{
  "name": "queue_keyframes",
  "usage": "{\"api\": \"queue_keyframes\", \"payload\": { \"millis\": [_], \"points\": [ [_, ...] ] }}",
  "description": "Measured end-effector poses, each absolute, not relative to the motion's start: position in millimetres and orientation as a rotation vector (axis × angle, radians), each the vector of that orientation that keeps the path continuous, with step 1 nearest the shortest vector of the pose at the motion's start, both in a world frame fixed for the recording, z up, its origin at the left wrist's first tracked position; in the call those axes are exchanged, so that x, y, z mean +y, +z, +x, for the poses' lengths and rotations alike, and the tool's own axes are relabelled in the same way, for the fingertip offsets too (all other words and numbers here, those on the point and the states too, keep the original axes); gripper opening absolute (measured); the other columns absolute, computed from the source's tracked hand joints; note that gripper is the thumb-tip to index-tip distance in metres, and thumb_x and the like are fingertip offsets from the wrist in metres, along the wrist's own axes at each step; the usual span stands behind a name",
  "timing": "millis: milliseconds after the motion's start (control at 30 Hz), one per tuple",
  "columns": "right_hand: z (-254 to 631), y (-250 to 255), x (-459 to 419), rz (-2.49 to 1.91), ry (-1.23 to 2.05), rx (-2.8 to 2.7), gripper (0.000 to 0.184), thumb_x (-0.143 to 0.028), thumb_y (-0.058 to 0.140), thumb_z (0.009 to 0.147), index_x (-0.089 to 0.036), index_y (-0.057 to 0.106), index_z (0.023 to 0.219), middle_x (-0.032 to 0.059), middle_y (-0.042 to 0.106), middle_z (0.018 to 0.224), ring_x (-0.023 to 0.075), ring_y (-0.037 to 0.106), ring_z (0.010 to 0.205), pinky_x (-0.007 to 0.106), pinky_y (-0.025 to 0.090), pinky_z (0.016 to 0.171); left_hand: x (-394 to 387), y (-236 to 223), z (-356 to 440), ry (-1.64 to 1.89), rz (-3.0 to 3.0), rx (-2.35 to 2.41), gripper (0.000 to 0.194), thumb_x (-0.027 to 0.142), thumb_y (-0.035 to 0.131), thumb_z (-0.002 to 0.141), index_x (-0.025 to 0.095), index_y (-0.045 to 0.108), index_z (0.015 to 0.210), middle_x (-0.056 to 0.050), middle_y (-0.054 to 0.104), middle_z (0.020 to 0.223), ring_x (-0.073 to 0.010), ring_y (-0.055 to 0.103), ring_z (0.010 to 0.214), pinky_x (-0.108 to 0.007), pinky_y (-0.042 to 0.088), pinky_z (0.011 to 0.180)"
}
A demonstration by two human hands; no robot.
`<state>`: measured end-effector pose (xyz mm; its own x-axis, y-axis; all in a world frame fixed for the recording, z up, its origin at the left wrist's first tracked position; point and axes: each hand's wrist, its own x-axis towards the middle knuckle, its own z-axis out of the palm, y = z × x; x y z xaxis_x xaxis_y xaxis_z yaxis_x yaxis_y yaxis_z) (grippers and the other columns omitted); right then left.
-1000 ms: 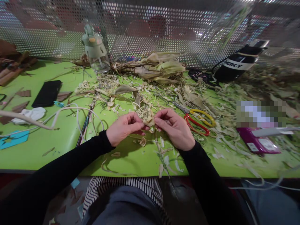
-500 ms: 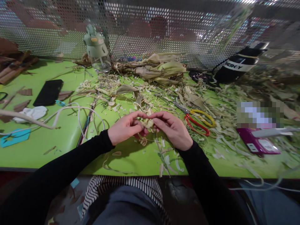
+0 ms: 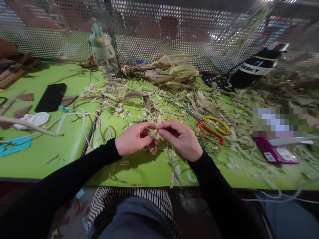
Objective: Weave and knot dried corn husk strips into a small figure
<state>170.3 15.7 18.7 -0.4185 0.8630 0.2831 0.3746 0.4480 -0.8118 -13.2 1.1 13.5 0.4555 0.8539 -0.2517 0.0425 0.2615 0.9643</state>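
Over the green table, my left hand point(image 3: 136, 137) and my right hand point(image 3: 181, 136) meet fingertip to fingertip. Between them is a small pale piece of corn husk point(image 3: 156, 134), pinched from both sides and largely covered by the fingers. A curled husk scrap point(image 3: 153, 151) shows just below the left fingers. Red-and-yellow-handled scissors point(image 3: 210, 125) lie partly open to the right of my right hand. Behind my hands, cut husk shreds point(image 3: 124, 89) are scattered, with a bundle of dried corn husks point(image 3: 171, 73) farther back.
A clear bottle with a green lid point(image 3: 103, 53) stands by the perforated metal screen point(image 3: 149, 33). Left are a black phone point(image 3: 51, 97), a white cord point(image 3: 83, 126) and a crumpled tissue point(image 3: 35, 120). A black bottle point(image 3: 256, 68) and purple packet point(image 3: 275, 151) are on the right.
My fingertips have drawn closer together around the husk piece, which is now more hidden. My right hand has shifted slightly left. Other things on the table stay put.
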Motion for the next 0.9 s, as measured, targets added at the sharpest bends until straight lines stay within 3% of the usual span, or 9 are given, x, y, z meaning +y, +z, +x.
{"api": "queue_keyframes", "payload": {
  "millis": [300,467,533,667,900],
  "points": [
    [172.2,19.3,18.8,-1.031,0.929,-2.1,0.009,-0.026,0.063,0.081,-0.018,0.066,0.076,0.0019,0.061,0.073,0.0136,0.056,0.067,0.028,0.044,0.062,-3.5,7.7,-8.5,0.679,1.267,0.955,0.023,0.02,0.057,0.08,0.013,0.052,0.1,-0.005,0.068,0.073,-0.0114,0.062,0.065,-0.024,0.047,0.062],
    [175.7,21.7,16.3,-1.046,1.093,-1.879,0.016,-0.029,0.057,0.086,-0.019,0.062,0.096,0.003,0.063,0.084,0.0133,0.058,0.069,0.027,0.047,0.061,-2.8,14.0,-7.6,0.733,1.166,0.905,0.019,0.014,0.054,0.079,0.014,0.048,0.097,-0.002,0.066,0.068,-0.0092,0.061,0.058,-0.021,0.046,0.057],
    [176.1,22.0,15.6,-1.056,1.119,-1.832,0.014,-0.029,0.058,0.085,-0.018,0.061,0.093,0.0023,0.062,0.082,0.0125,0.057,0.067,0.026,0.047,0.061,-3.0,17.6,-7.3,0.72,1.119,0.876,0.019,0.011,0.052,0.079,0.014,0.048,0.097,0.0,0.065,0.064,-0.0081,0.059,0.054,-0.021,0.046,0.057],
    [174.3,19.1,15.9,-1.04,1.024,-1.822,0.01,-0.029,0.061,0.082,-0.019,0.06,0.085,0.0013,0.06,0.079,0.0138,0.056,0.07,0.028,0.047,0.066,-3.3,20.3,-7.6,0.686,1.062,0.845,0.023,0.008,0.051,0.077,0.013,0.05,0.099,0.001,0.064,0.062,-0.0075,0.058,0.053,-0.022,0.047,0.058],
    [169.5,15.2,12.1,-1.151,0.851,-1.859,0.018,-0.036,0.06,0.083,-0.018,0.059,0.079,0.0014,0.057,0.071,0.0118,0.05,0.058,0.025,0.041,0.052,-1.0,16.8,-7.8,0.963,1.034,0.932,0.024,0.01,0.052,0.079,0.013,0.049,0.102,0.0,0.065,0.069,-0.0074,0.06,0.059,-0.023,0.048,0.063]
  ]
}}
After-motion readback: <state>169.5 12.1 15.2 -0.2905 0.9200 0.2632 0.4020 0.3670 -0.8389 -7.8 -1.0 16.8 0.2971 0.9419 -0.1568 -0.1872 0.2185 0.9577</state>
